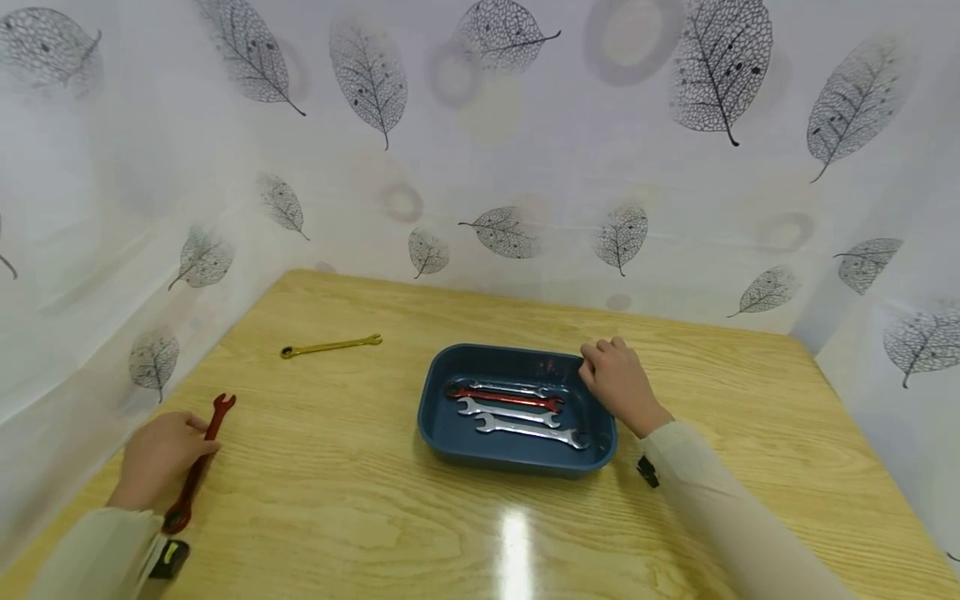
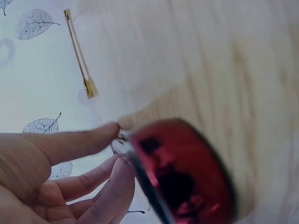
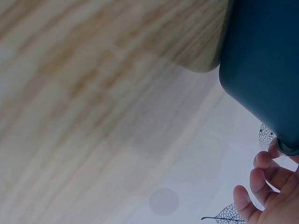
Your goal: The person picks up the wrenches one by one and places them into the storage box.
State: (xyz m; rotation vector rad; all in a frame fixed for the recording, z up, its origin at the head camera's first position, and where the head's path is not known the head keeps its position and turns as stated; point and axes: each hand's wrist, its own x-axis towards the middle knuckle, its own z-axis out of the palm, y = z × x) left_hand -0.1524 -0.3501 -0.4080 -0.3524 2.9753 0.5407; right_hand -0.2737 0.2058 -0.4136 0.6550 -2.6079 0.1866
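Note:
A red combination wrench point(image 1: 197, 468) is pinched between the thumb and fingers of my left hand point(image 1: 159, 457), at the table's left side. Its open end points away from me; in the left wrist view the red ring end point(image 2: 187, 172) looms large and blurred. My right hand point(image 1: 617, 377) holds the right rim of a dark blue tub point(image 1: 495, 462); the right wrist view shows fingers point(image 3: 264, 179) at the tub's corner. Inside the tub lie a red wrench point(image 1: 510, 399) and silver wrenches, the nearest one point(image 1: 532, 431) being double open-ended.
A gold wrench point(image 1: 330, 346) lies on the wooden table point(image 1: 337, 500), left of the tub and beyond my left hand. A white curtain with leaf prints point(image 1: 517, 175) closes off the back and both sides of the table.

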